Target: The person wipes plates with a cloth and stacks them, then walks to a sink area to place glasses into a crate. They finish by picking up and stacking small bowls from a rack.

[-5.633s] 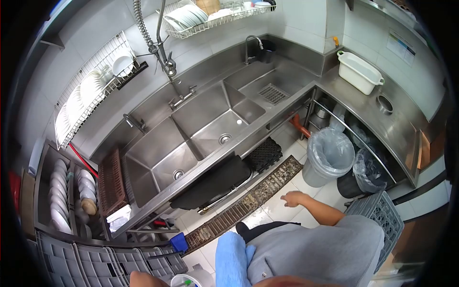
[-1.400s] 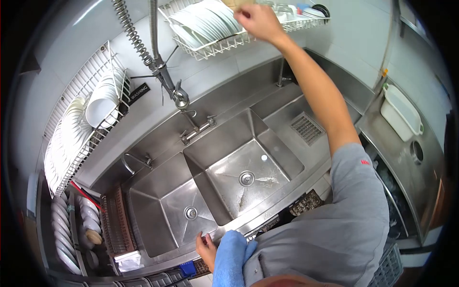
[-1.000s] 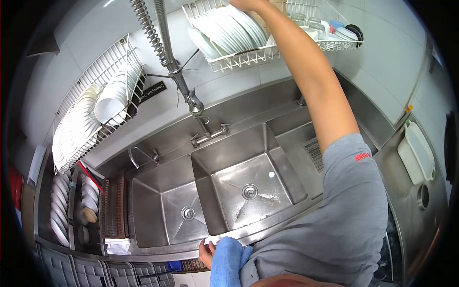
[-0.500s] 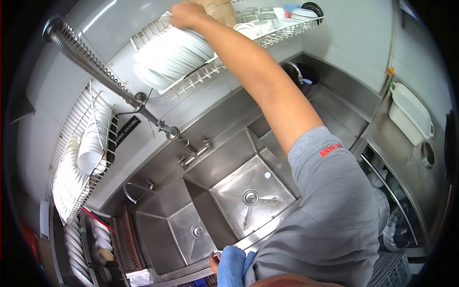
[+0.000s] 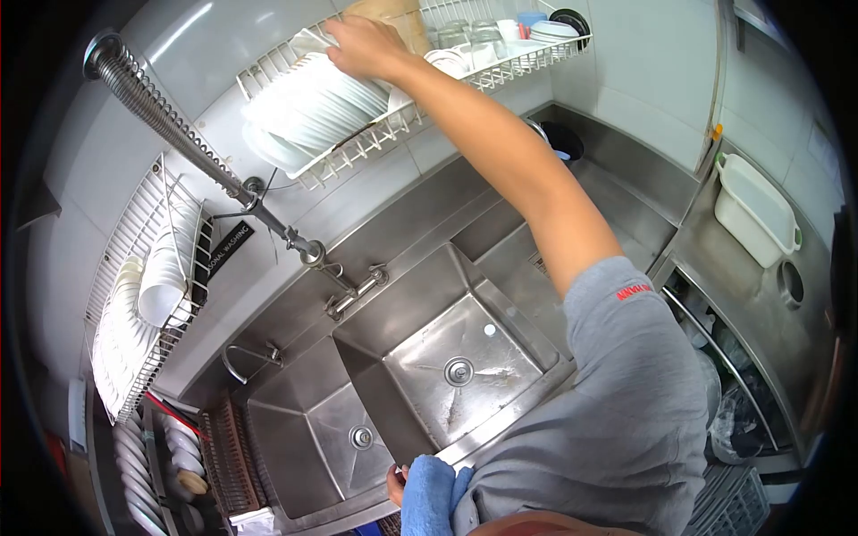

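Overhead, at upper centre, the right hand (image 5: 362,45) curls its fingers over the plates (image 5: 308,105) — none out of the rack (image 5: 386,138) yet.

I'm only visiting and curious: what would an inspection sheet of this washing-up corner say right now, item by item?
Surface: steel double sink, a drain showing in each basin.
Job's things: white plates stand on edge in the wall rack.
Clutter: glasses further along that rack; blue cloth at the sink's front edge.
Hands: right hand rests on the plates' top edges, grip unclear; left hand at the sink's front rim, mostly hidden by the cloth.
Cables: nothing seen; a coiled spray hose hangs above the sink.
Surroundings: second rack of white dishes on the left wall; white tub on the right counter.
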{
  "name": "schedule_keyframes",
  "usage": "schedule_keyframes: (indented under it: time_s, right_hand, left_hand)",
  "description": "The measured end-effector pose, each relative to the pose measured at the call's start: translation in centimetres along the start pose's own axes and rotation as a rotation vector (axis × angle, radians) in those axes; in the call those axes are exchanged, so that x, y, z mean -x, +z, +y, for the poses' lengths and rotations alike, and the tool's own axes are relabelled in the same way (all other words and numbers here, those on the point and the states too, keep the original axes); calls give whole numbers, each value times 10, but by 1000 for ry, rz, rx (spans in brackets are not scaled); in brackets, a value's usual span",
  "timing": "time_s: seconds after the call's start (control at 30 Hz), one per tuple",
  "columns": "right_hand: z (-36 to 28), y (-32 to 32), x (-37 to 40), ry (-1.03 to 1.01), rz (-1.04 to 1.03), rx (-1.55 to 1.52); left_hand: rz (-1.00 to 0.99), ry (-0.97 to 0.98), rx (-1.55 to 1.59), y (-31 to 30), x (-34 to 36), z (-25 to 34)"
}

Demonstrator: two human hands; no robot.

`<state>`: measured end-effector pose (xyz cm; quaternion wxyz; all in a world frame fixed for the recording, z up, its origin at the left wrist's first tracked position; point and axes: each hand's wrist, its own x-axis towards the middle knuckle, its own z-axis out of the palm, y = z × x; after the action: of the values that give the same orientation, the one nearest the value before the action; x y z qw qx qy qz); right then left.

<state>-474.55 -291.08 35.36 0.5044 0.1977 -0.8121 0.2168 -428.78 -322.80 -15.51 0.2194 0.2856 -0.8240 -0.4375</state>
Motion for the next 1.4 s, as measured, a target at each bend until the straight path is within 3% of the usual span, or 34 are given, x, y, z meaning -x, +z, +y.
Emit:
schedule_keyframes:
  time_s: [0.07, 0.13, 0.33, 0.43, 0.53, 0.77, 0.9, 0.97, 1.03, 1.07, 1.13, 1.3, 1.4]
  right_hand:
    - [1, 2, 11, -42, 143, -52]
    - [4, 0, 16, -48, 117, -32]
    - [18, -3, 33, -78, 123, -55]
    - [24, -3, 45, -106, 148, -44]
    - [30, -7, 57, -166, 240, -5]
    - [47, -36, 92, -130, 169, 76]
    - [73, -30, 105, -114, 253, 34]
    - [56, -47, 129, 185, 200, -207]
    - [61, -32, 142, 168, 221, -354]
    - [51, -47, 155, 137, 169, -243]
    - [43, -60, 182, 79, 262, -97]
    - [52, -122, 247, 97, 241, -54]
    - [69, -147, 262, 250, 110, 15]
  left_hand:
    - [-2, -13, 38, 0, 0, -2]
    - [29, 73, -44, -2, 2, 4]
    - [23, 61, -152, -9, 4, 23]
    - [24, 33, -21, 1, -2, -18]
    - [-11, 20, 6, 2, 4, 13]
    - [-96, 90, -35, 19, -15, 31]
    - [-241, 190, -53, 36, -43, 43]
    - [-345, 254, -62, 52, -59, 53]
    - [-479, 341, -74, 75, -74, 67]
    - [-556, 387, -83, 87, -81, 75]
    - [-658, 469, -112, 107, -94, 93]
    - [-857, 620, -129, 150, -97, 128]
    - [-948, 700, -145, 169, -93, 150]
